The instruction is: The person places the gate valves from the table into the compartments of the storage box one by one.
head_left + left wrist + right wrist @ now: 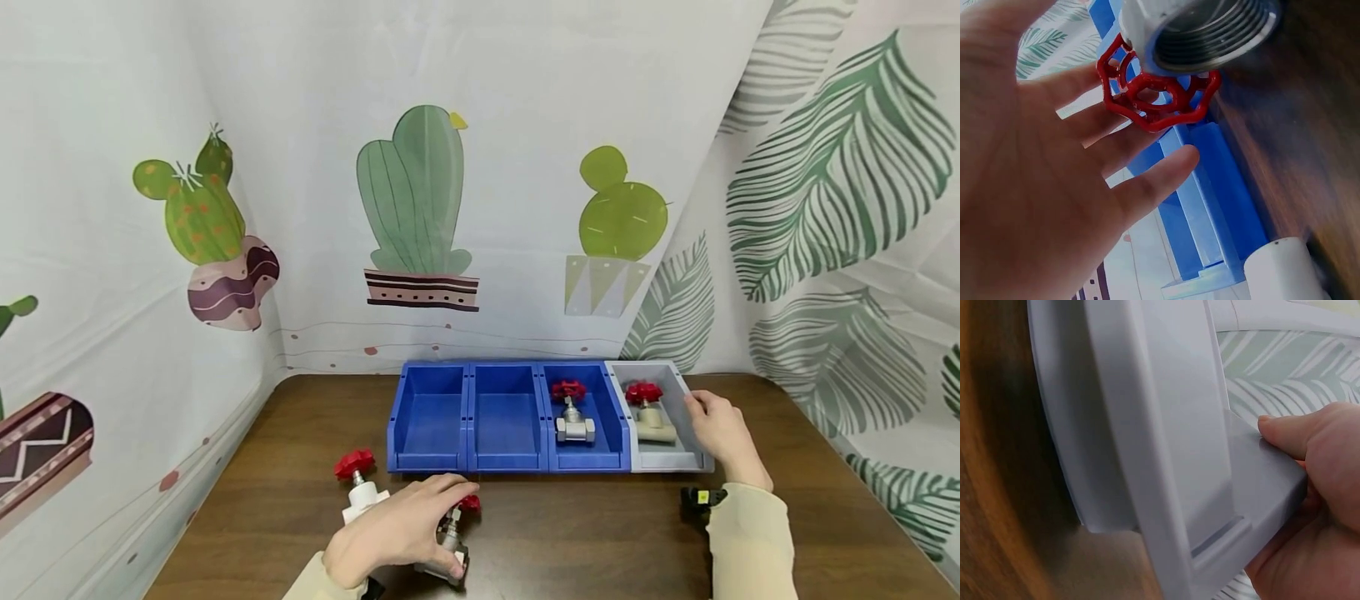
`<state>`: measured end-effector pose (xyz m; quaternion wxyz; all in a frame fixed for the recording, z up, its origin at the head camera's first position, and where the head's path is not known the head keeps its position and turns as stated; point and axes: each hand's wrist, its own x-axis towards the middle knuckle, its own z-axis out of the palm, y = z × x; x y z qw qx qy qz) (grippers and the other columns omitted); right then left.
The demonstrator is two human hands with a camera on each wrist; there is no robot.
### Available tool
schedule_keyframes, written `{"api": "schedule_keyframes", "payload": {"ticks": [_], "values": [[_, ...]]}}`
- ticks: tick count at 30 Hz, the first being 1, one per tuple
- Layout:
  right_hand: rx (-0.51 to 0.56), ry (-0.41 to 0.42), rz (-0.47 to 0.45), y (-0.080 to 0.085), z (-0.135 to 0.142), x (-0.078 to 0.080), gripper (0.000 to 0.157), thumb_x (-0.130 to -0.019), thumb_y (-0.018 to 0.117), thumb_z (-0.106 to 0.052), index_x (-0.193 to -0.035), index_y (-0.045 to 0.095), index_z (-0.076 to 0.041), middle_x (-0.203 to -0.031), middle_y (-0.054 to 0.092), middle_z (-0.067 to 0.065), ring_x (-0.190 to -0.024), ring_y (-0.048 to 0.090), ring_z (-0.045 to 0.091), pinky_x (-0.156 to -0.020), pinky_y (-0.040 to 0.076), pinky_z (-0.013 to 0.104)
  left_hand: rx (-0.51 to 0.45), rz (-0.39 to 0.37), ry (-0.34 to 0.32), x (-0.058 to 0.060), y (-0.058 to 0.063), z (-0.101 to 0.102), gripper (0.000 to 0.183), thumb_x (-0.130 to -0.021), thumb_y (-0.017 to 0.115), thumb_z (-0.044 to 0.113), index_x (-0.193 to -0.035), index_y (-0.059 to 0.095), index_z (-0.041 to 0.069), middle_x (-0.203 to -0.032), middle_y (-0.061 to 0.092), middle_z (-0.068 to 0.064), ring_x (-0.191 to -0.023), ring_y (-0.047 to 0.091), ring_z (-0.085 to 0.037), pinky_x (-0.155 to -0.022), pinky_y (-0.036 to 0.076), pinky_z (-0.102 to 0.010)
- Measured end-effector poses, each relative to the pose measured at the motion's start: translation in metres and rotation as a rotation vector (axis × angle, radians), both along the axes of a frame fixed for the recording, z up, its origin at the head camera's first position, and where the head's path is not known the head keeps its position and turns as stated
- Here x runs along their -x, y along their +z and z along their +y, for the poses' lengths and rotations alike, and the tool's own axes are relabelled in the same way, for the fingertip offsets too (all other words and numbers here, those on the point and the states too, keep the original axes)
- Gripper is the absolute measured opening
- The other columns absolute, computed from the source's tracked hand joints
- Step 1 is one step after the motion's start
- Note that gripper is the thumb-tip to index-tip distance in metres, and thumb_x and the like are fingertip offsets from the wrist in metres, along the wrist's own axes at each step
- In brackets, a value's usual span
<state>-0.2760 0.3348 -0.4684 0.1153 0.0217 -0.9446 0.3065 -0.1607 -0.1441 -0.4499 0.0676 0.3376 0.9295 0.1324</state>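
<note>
My left hand [412,521] reaches around a metal valve [452,537] with a red handwheel on the table, its fingers loosely extended. In the left wrist view, the spread fingers lie behind the red handwheel [1175,120], and the valve's threaded opening faces the camera. Left of this hand, a white valve [363,495] with its own red handwheel is partly covered by the hand. My right hand [723,433] pinches the side wall of the grey bin [696,461], thumb on one face and fingers curled on the other. Inside that bin lies a beige valve [654,425] with a red handwheel.
Three blue bins [431,461] stand in a row left of the grey one. The third holds a silver valve [575,427] with a red handwheel. Behind the wooden table [585,533] hangs a printed curtain [517,167].
</note>
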Motion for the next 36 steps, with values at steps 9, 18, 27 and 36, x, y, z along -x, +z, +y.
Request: {"api": "schedule_keyframes", "payload": {"ticks": [9, 18, 27, 36], "values": [[-0.004, -0.002, 0.002, -0.001, 0.001, 0.001, 0.042, -0.106, 0.039, -0.021, -0.120, 0.055, 0.015, -0.109, 0.062, 0.033, -0.094, 0.060, 0.047, -0.076, 0.047, 0.058, 0.015, 0.019, -0.022, -0.002, -0.003, -0.003, 0.099, -0.064, 0.086, 0.056, -0.148, 0.043, 0.024, -0.147, 0.043, -0.005, -0.132, 0.044, -0.026, -0.100, 0.042, -0.047], [-0.002, -0.007, 0.002, -0.001, -0.002, -0.002, 0.041, -0.106, 0.041, -0.020, -0.121, 0.054, 0.015, -0.110, 0.061, 0.034, -0.097, 0.060, 0.049, -0.078, 0.046, 0.059, 0.016, 0.052, -0.038, -0.006, -0.009, -0.004, 0.109, -0.058, 0.091, 0.050, -0.149, 0.038, 0.023, -0.148, 0.040, -0.006, -0.133, 0.042, -0.026, -0.101, 0.043, -0.047], [0.002, -0.006, 0.011, 0.000, -0.002, -0.001, 0.041, -0.106, 0.041, -0.021, -0.121, 0.054, 0.015, -0.108, 0.062, 0.032, -0.094, 0.060, 0.047, -0.076, 0.047, 0.058, 0.013, 0.076, -0.045, -0.007, -0.013, -0.005, 0.120, -0.053, 0.093, 0.051, -0.152, 0.032, 0.021, -0.148, 0.038, -0.008, -0.133, 0.041, -0.027, -0.100, 0.043, -0.045], [0.005, -0.001, 0.013, -0.001, -0.001, -0.002, 0.041, -0.105, 0.041, -0.020, -0.120, 0.054, 0.016, -0.108, 0.062, 0.033, -0.094, 0.061, 0.047, -0.077, 0.047, 0.058, 0.007, -0.018, 0.025, -0.010, -0.016, -0.004, 0.129, -0.053, 0.094, 0.049, -0.156, 0.021, 0.023, -0.150, 0.033, -0.009, -0.130, 0.045, -0.028, -0.094, 0.048, -0.038]]}}
